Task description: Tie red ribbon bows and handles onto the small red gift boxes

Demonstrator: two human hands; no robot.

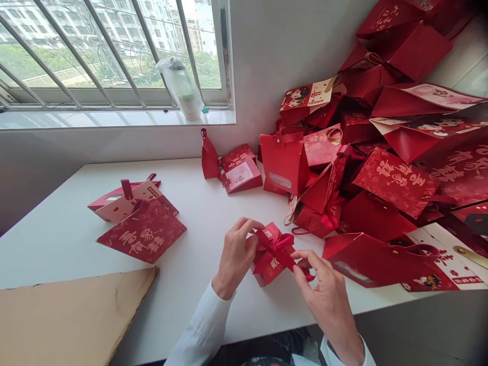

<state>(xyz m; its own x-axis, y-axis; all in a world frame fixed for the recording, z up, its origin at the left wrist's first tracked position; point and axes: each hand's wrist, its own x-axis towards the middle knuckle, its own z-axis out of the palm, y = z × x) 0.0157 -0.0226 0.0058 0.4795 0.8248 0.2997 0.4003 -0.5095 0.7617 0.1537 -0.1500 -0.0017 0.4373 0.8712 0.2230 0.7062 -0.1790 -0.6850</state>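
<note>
A small red gift box (pixel 271 277) with gold lettering lies on the white table in front of me. Across its top is a red ribbon (pixel 277 246) tied in a bow. My left hand (pixel 237 254) pinches the bow's left side, with its fingertips at the box's upper left edge. On the other side, my right hand (pixel 324 290) has thumb and fingers closed on the ribbon's right end. Both hands touch the ribbon, and part of the box is hidden beneath the bow.
Red gift bags and boxes (pixel 396 183) are heaped along the right side. Several more bags (pixel 143 231) stand at the left, behind a cardboard sheet (pixel 72 320). Two small red packages (pixel 242 175) sit by the wall. A plastic-wrapped cup (pixel 185 91) leans on the windowsill.
</note>
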